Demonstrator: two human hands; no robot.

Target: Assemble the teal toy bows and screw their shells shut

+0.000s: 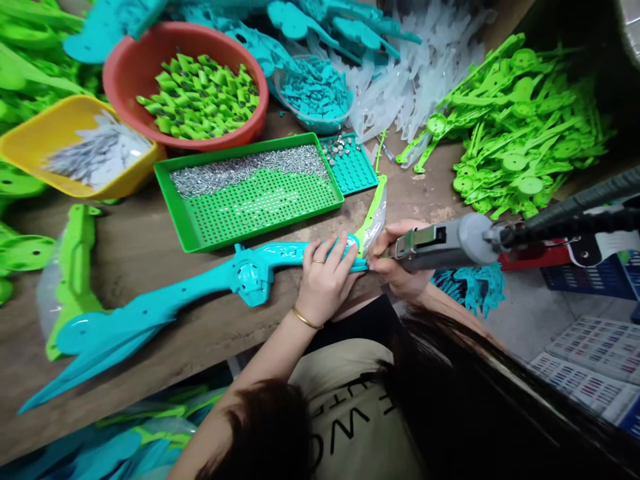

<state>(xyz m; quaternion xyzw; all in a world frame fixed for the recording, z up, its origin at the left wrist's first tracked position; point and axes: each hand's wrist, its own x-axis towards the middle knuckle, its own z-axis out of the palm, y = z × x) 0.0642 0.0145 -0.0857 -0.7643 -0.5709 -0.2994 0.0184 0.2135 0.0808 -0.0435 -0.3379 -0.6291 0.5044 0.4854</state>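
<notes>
A long blue plastic toy weapon (200,283) lies across the front of the table. Green pieces with clear plastic blades sit at both its ends: a left green piece (80,253) and a right green piece (374,212). My left hand (327,267) presses on the toy near its right end, fingers curled over it. Just right of it, my right hand (400,267) grips a grey power screwdriver (440,245) held almost level, with its tip at the toy's right end. The underside of the right hand's grip is partly hidden by the tool.
Behind the toy is a green tray (240,220) of small screws, beside a blue tray (350,170) with metal bits. A red bowl (120,73), a yellow bin (25,147) and a clear bowl (325,123) hold parts. Green parts (520,127) pile up right; clear pieces (415,73) lie behind.
</notes>
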